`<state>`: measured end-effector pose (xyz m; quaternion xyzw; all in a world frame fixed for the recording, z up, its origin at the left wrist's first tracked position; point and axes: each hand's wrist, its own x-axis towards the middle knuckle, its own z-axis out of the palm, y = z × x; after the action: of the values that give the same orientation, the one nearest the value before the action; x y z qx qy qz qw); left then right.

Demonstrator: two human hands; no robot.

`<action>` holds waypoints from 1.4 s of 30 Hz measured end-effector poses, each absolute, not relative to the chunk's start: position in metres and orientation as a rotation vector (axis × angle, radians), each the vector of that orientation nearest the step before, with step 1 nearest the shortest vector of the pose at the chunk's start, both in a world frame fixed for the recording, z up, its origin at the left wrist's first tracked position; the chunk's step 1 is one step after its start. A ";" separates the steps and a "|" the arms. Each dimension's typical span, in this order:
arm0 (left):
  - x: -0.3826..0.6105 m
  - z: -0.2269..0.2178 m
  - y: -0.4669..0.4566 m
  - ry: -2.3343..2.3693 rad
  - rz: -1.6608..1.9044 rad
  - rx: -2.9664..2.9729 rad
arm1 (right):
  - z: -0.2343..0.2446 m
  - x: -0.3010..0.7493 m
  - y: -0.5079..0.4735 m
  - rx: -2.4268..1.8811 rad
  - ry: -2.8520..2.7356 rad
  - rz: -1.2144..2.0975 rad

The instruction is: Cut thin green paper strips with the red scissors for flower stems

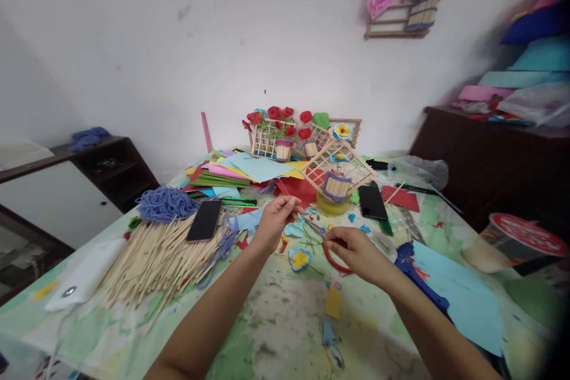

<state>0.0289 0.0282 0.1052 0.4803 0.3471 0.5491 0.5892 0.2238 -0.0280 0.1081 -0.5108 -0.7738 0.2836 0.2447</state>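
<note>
My left hand is raised over the middle of the table, thumb and fingers pinched together; anything between them is too small to make out. My right hand is to its right, lower, with its fingers curled closed. A thin grey metal tool lies or is held just left of its fingertips; I cannot tell which. Beneath that hand a red loop shows in part. Between and below both hands rests a blue and yellow paper flower. A small yellow paper strip is nearer to me.
Left are wooden sticks, blue-purple yarn and a phone. A stick lattice with a small basket stands behind my hands, coloured paper beside it. On the right are another phone, a blue glue gun and light-blue paper.
</note>
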 end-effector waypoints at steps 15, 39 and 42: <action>0.026 0.102 0.033 0.804 1.348 1.012 | 0.122 0.240 -0.037 -1.399 -2.331 0.747; -0.005 0.119 0.051 0.749 1.775 0.796 | 0.121 0.214 -0.050 -1.278 -2.284 0.575; -0.015 0.128 0.053 0.741 1.876 0.718 | 0.137 0.239 -0.053 -1.269 -2.275 0.581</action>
<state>-0.0145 0.0531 0.1281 0.2944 0.3036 0.7688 0.4797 0.2388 -0.0533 0.1367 -0.4623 -0.8286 0.2118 0.2341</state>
